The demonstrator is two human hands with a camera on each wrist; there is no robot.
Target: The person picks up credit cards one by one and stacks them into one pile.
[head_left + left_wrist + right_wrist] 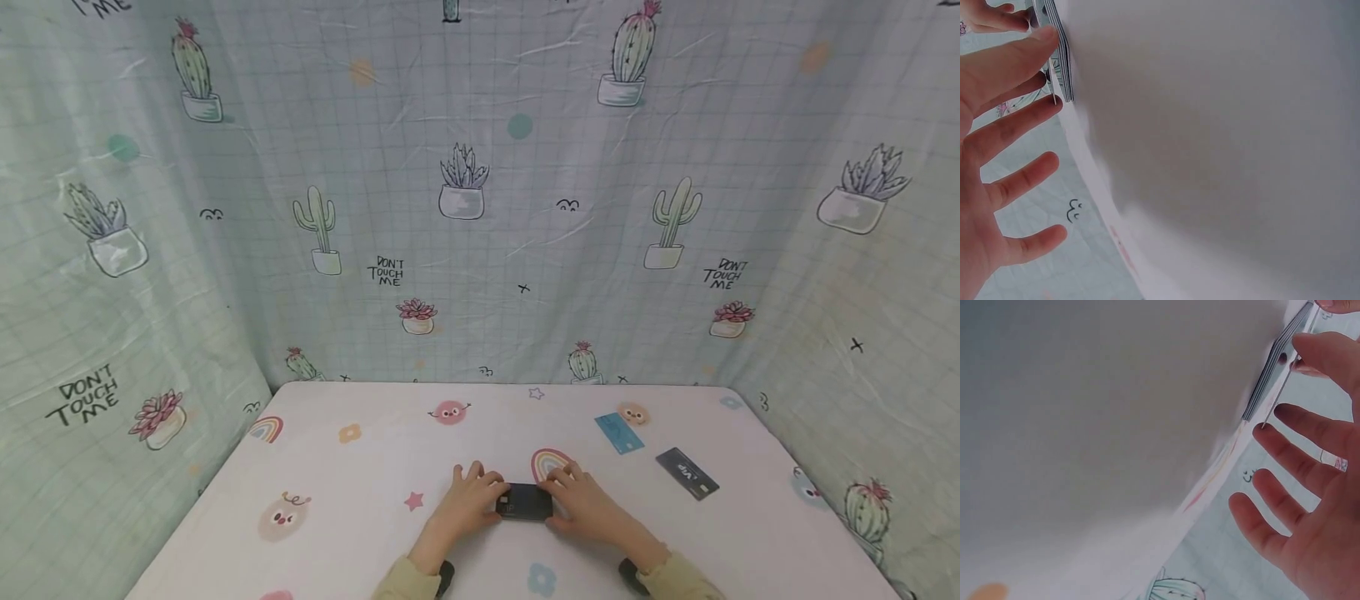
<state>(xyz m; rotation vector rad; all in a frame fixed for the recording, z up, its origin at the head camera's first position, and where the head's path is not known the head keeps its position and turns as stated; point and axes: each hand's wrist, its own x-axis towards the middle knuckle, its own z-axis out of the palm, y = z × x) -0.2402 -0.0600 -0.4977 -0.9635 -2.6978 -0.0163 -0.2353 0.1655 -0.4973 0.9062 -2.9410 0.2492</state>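
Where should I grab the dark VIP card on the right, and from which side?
Probably by its long edges, pinching from above: the dark VIP card lies flat on the table, apart from the blue card. The right hand is nearer.

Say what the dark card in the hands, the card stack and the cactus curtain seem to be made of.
Dark card: probably plastic with a smooth finish; its edge looks thin and straight in the wrist views.
Card stack: likely plastic too, apparently smooth, with thin, even layers, though coated cardboard is possible.
Cactus curtain: perhaps thin plastic or coated cloth, slightly glossy; light catches its creases.
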